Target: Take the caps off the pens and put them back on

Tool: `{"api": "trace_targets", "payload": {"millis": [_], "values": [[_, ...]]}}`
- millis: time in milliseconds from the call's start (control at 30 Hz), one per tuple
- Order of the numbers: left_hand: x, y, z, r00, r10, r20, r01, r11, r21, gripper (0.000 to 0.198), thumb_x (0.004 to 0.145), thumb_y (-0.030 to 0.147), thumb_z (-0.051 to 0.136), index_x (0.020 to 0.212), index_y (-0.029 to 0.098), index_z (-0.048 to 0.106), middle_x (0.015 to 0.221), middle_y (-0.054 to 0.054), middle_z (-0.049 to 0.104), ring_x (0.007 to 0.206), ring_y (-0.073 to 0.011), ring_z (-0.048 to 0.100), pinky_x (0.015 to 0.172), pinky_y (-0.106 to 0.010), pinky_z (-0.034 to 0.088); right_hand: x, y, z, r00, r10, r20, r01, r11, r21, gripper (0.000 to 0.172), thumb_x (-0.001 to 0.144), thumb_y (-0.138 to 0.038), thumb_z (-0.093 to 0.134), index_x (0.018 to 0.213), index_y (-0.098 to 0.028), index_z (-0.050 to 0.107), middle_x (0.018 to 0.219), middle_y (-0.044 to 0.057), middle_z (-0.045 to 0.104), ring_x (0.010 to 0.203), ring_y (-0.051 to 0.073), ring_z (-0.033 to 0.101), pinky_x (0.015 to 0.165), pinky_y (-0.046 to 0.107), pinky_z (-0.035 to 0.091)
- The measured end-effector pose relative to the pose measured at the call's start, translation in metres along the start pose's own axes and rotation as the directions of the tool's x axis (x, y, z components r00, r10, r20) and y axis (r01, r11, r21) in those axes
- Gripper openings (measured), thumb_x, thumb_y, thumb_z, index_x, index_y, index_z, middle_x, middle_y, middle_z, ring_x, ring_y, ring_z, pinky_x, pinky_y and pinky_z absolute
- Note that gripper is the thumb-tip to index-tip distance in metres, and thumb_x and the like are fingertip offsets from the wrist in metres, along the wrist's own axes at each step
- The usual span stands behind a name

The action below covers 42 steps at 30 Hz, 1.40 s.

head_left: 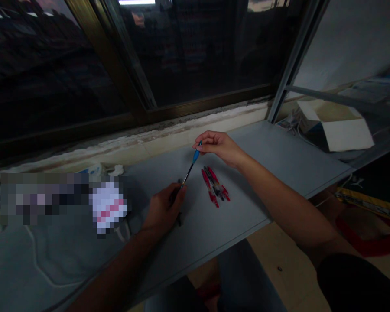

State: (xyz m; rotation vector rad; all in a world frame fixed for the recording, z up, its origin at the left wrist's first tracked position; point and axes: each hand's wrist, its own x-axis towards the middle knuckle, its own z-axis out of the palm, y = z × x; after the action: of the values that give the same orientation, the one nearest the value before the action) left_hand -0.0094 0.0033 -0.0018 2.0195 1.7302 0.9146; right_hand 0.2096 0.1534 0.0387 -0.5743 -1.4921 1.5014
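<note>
My right hand (219, 146) pinches the blue handle of a small screwdriver (191, 167), which slants down to the left. Its thin tip meets a small dark object held in my left hand (164, 208), whose fingers are curled round it; I cannot make out what that object is. Both hands are over a grey table (279, 160). Just right of the screwdriver, several red and black parts (215, 185) lie side by side on the table, close below my right wrist.
A dark window with a brown frame (195, 106) runs along the far edge, above a pale sill. An open cardboard box (336, 125) sits on a shelf at the right. A white cable (35, 255) loops at the left. The floor lies beyond the near edge.
</note>
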Motion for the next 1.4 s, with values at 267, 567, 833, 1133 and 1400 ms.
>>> {"api": "trace_targets", "payload": {"millis": [267, 567, 833, 1133, 1400], "values": [[0.001, 0.002, -0.003, 0.998, -0.050, -0.047, 0.047, 0.997, -0.065, 0.044, 0.101, 0.055, 0.048, 0.104, 0.020, 0.073, 0.067, 0.001, 0.067, 0.060, -0.0161, 0.065, 0.059, -0.026, 0.050, -0.007, 0.008, 0.019, 0.981, 0.105, 0.165, -0.104, 0.994, -0.014, 0.031, 0.068, -0.028, 0.091, 0.090, -0.015, 0.072, 0.083, 0.002, 0.079, 0.070, 0.010, 0.070, 0.073, 0.023, 0.057], [0.002, 0.005, -0.004, 0.996, -0.075, -0.057, 0.074, 0.997, -0.032, 0.040, 0.099, 0.051, 0.050, 0.102, 0.019, 0.074, 0.066, 0.001, 0.067, 0.059, -0.0164, 0.064, 0.059, -0.026, 0.050, -0.011, -0.005, 0.008, 0.951, 0.160, 0.263, -0.067, 0.941, -0.332, 0.035, 0.084, -0.047, 0.080, 0.092, -0.017, 0.063, 0.068, -0.002, 0.071, 0.050, 0.008, 0.056, 0.051, 0.020, 0.044], [0.002, 0.002, -0.002, 0.997, -0.059, -0.043, 0.056, 0.997, -0.057, 0.044, 0.099, 0.054, 0.051, 0.103, 0.017, 0.075, 0.066, 0.001, 0.067, 0.058, -0.0159, 0.063, 0.058, -0.025, 0.047, -0.010, -0.003, 0.003, 0.959, 0.177, 0.224, -0.047, 0.872, -0.486, 0.044, 0.091, -0.059, 0.067, 0.078, -0.017, 0.063, 0.057, -0.003, 0.062, 0.048, 0.009, 0.052, 0.052, 0.022, 0.040], [0.002, 0.003, -0.002, 0.997, -0.058, -0.042, 0.057, 0.998, -0.033, 0.041, 0.097, 0.052, 0.052, 0.102, 0.019, 0.076, 0.067, 0.001, 0.069, 0.061, -0.0169, 0.066, 0.064, -0.027, 0.050, -0.012, -0.005, 0.006, 0.907, 0.226, 0.355, 0.082, 0.733, -0.675, 0.053, 0.106, -0.050, 0.046, 0.064, -0.018, 0.052, 0.049, -0.004, 0.051, 0.048, 0.009, 0.046, 0.060, 0.025, 0.041], [-0.001, 0.009, -0.005, 0.996, -0.077, -0.049, 0.074, 0.995, -0.059, 0.041, 0.101, 0.048, 0.046, 0.097, 0.018, 0.074, 0.064, 0.001, 0.067, 0.054, -0.0142, 0.061, 0.057, -0.025, 0.048, -0.014, -0.006, 0.008, 0.883, 0.194, 0.426, 0.056, 0.860, -0.508, 0.055, 0.098, -0.064, 0.057, 0.067, -0.019, 0.052, 0.053, -0.005, 0.054, 0.049, 0.008, 0.046, 0.055, 0.023, 0.040]]}}
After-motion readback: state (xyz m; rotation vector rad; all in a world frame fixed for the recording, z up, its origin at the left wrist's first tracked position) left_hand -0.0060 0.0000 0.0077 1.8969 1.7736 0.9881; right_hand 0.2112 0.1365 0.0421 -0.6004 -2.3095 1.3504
